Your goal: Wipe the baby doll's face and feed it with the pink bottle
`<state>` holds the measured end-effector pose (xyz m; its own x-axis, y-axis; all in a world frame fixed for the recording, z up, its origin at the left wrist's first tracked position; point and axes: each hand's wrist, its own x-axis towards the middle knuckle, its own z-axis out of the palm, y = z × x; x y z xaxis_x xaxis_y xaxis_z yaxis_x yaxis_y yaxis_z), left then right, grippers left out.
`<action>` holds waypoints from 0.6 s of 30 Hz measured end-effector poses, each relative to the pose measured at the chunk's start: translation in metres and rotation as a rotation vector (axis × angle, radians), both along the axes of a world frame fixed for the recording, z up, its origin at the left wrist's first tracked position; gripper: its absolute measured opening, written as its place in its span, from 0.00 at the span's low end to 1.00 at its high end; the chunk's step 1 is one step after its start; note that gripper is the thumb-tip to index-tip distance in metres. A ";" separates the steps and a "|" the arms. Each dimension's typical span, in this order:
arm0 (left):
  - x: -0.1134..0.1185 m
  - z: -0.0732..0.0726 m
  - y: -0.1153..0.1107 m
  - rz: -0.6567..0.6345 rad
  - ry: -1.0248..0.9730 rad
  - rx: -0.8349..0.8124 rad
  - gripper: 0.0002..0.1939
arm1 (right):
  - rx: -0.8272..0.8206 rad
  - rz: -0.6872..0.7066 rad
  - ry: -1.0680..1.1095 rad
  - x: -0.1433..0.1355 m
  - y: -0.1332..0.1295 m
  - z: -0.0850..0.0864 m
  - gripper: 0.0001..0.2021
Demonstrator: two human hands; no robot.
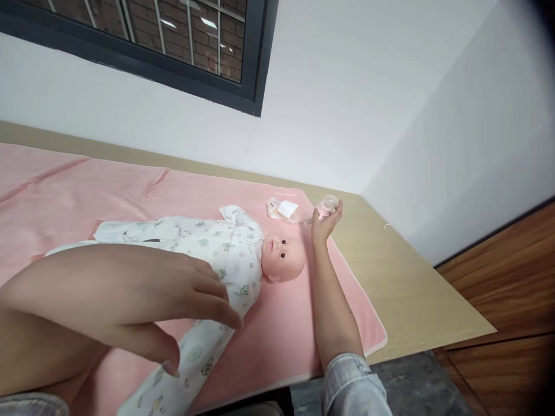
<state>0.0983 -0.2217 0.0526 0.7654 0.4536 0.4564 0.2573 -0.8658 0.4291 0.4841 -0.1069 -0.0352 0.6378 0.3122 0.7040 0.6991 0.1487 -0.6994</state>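
A baby doll (225, 245) in a white printed outfit lies on its back on a pink blanket (277, 323), its bald head toward the right. Above the doll's body hovers my left hand (156, 289), fingers loosely spread and thumb apart, with nothing in it. Whether it touches the outfit's sleeve I cannot tell. Beyond the doll's head, my right hand (327, 224) is closed around a small baby bottle (326, 205) with a pink ring and a clear dome cap. Part of the bottle is hidden by the fingers. Near the doll's head rests a crinkled clear packet (274, 209) with a white label.
The blanket covers much of a tan tabletop (407, 289). White walls (321, 104) rise behind and to the right, with a dark-framed window (255, 69) at upper left. Wooden panels (515, 277) stand at the right. A small white hook-shaped thing (385, 227) is near the table's back right.
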 end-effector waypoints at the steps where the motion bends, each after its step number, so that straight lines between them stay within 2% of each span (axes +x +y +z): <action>1: 0.004 0.010 0.006 0.001 -0.006 -0.006 0.40 | 0.020 0.015 0.000 0.000 -0.001 0.008 0.39; 4: 0.008 0.042 0.034 0.024 -0.037 -0.025 0.43 | 0.072 0.109 0.050 -0.001 -0.005 0.035 0.43; 7: 0.007 0.060 0.056 -0.019 0.009 -0.047 0.44 | 0.140 0.243 0.142 -0.008 -0.012 0.063 0.46; 11: 0.017 0.056 0.066 -0.029 0.003 -0.038 0.46 | 0.109 0.422 0.237 -0.031 -0.025 0.089 0.47; 18: 0.041 0.046 0.069 0.172 -0.108 -0.001 0.37 | 0.013 0.833 0.235 -0.111 -0.055 0.114 0.42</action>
